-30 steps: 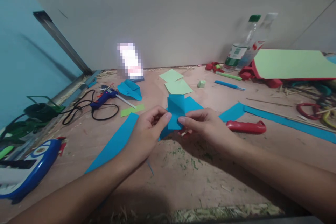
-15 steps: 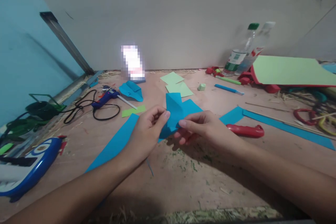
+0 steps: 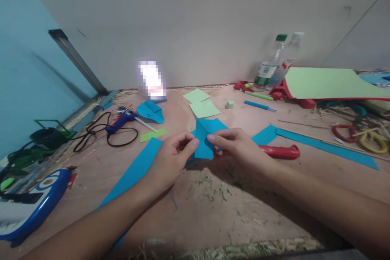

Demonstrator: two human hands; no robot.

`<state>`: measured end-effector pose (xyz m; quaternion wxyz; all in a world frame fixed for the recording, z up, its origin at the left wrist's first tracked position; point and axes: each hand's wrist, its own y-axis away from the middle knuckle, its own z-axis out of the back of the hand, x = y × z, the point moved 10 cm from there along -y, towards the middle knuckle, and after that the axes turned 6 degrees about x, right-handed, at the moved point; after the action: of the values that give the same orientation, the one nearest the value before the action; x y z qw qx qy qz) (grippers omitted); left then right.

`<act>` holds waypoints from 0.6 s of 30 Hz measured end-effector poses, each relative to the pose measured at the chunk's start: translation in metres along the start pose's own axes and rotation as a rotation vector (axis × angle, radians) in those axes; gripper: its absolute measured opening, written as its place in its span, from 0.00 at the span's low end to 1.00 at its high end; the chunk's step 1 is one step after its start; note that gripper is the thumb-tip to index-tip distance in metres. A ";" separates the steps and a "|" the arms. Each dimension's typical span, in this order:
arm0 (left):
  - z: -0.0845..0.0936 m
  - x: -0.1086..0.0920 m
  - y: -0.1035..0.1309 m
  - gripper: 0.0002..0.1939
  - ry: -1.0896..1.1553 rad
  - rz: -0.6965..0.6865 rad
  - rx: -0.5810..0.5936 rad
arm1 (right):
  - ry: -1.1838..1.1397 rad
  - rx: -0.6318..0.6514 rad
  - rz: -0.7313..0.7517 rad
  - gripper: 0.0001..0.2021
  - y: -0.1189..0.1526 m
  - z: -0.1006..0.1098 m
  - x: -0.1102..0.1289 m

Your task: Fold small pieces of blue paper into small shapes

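Observation:
A piece of folded blue paper (image 3: 203,140) is held above the table between both hands. My left hand (image 3: 176,152) pinches its left edge between thumb and curled fingers. On the other side, my right hand (image 3: 233,146) grips the paper with thumb and index finger, its other fingers partly hidden behind. More blue paper (image 3: 138,168) lies flat under my left forearm. Just right of my right hand rests a red handle-like tool (image 3: 282,151), touching a blue paper strip (image 3: 265,135).
A glue gun (image 3: 122,121) with a black cord lies left, near a folded blue paper piece (image 3: 150,111). Light green squares (image 3: 204,109), a blue pen-like tool (image 3: 258,105), bottles (image 3: 266,71) and scissors (image 3: 344,133) lie around. A lit phone (image 3: 152,81) leans on the wall.
The blue paper's upright flap has come down toward me between my hands. My right thumb now sits higher on the paper. The whole view has shifted slightly.

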<state>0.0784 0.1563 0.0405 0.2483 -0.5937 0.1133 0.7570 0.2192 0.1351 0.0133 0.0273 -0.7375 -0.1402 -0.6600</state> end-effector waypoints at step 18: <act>-0.006 0.004 0.003 0.15 0.025 0.094 0.098 | -0.199 -0.047 -0.013 0.22 0.003 0.000 -0.011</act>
<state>0.0811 0.1517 0.0344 0.2396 -0.5843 0.1811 0.7539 0.2189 0.1302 0.0027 -0.0083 -0.7988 -0.1317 -0.5869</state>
